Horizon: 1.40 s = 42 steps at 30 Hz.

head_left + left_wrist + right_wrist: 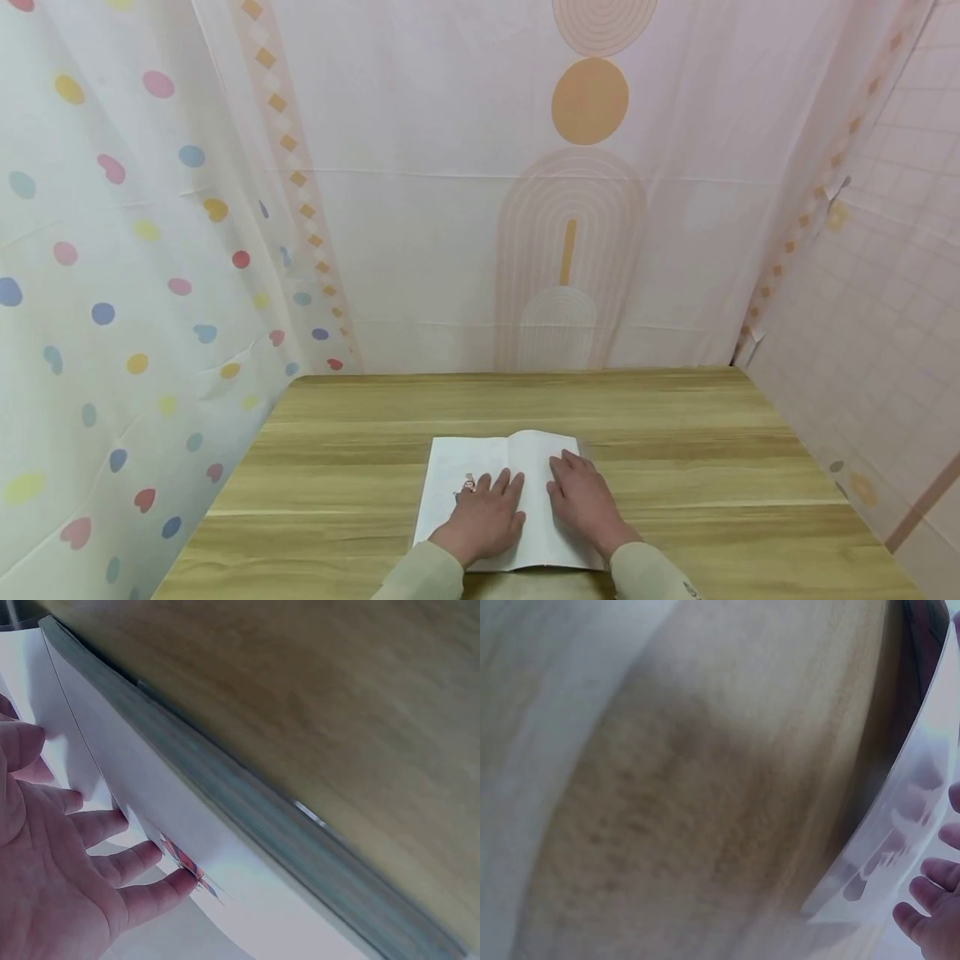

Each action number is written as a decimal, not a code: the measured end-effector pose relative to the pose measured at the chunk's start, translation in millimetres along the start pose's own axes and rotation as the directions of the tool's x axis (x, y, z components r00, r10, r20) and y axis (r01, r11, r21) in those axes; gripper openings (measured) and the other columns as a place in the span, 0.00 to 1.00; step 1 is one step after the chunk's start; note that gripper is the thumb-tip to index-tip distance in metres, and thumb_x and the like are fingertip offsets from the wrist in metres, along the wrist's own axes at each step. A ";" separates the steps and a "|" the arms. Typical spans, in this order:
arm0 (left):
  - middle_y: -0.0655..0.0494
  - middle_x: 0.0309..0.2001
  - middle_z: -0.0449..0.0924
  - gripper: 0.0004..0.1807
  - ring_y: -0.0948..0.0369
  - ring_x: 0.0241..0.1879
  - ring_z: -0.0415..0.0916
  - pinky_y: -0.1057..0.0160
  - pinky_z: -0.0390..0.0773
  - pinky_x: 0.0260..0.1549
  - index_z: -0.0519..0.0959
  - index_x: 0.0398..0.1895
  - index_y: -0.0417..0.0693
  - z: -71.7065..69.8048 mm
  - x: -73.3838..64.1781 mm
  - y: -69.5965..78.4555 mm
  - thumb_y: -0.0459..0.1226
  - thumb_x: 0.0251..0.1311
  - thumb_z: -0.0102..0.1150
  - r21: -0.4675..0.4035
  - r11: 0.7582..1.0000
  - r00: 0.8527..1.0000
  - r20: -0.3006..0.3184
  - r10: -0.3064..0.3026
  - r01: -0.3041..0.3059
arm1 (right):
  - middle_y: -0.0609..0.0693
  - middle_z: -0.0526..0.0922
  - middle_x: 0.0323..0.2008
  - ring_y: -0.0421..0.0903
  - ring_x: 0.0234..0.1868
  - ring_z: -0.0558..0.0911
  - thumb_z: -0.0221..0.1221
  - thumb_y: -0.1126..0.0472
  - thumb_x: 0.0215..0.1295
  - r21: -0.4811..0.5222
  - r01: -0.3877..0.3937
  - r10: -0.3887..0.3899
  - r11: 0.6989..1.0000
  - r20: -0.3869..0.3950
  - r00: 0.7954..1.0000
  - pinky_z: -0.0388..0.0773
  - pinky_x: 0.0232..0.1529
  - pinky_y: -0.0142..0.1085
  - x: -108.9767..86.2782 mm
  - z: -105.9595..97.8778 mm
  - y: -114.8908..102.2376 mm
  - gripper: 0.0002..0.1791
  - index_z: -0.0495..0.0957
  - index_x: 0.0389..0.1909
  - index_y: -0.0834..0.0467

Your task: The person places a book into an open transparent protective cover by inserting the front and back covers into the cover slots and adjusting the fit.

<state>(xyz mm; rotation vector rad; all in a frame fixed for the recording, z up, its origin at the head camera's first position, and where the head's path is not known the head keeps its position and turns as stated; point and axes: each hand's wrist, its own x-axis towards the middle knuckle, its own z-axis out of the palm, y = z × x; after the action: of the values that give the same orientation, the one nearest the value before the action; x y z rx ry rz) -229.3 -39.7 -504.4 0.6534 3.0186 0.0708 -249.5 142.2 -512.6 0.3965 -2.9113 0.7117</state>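
An open book (531,533) with mostly white pages lies on the wooden table in the head view. My left hand (486,515) rests flat on the left page, fingers straight, beside a small coloured picture (469,482). The fingertips of that hand touch the page (150,765) in the left wrist view, where the thick stack of page edges (225,802) shows. On the right page, my right hand (587,500) lies with its fingers extended near the outer edge. A glossy transparent sheet (889,847) stands out at the book's edge by the right fingers in the right wrist view.
The wooden table (337,467) extends around the book on all sides. Behind it hangs a pale curtain (420,267) with arch patterns. A dotted curtain (150,325) borders the left, and a checked one (885,292) the right.
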 end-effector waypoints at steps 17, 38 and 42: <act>0.39 0.65 0.71 0.36 0.41 0.61 0.70 0.38 0.73 0.53 0.65 0.72 0.44 -3.8 -2.8 -2.5 0.58 0.71 0.44 -0.105 0.994 0.997 -0.077 -0.008 0.000 | 0.70 0.71 0.62 0.67 0.64 0.70 0.56 0.61 0.70 0.013 -0.111 0.111 0.994 -0.042 0.993 0.67 0.62 0.61 -0.8 -7.3 8.8 0.24 0.73 0.62 0.69; 0.40 0.63 0.73 0.35 0.42 0.61 0.71 0.40 0.73 0.53 0.66 0.72 0.44 -9.5 -0.3 -9.3 0.56 0.70 0.47 -0.190 0.981 0.998 -0.048 -0.038 0.028 | 0.70 0.76 0.55 0.66 0.56 0.75 0.50 0.61 0.73 0.176 -0.323 0.328 0.930 0.005 0.945 0.71 0.56 0.60 2.4 -11.7 12.3 0.26 0.67 0.65 0.74; 0.39 0.64 0.72 0.35 0.41 0.61 0.70 0.39 0.72 0.54 0.65 0.72 0.43 -6.4 0.4 -10.6 0.56 0.71 0.47 -0.224 0.974 0.998 -0.043 -0.045 0.034 | 0.70 0.74 0.60 0.66 0.61 0.73 0.46 0.61 0.75 0.328 -0.340 0.352 0.882 0.023 0.936 0.70 0.60 0.59 2.6 -15.1 11.6 0.26 0.65 0.67 0.71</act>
<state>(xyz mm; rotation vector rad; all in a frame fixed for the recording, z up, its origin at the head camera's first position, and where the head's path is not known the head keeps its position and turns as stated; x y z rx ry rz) -234.4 -49.3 -498.6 0.5783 3.0042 0.4225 -254.5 158.6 -504.0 -0.1212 -2.8555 1.2480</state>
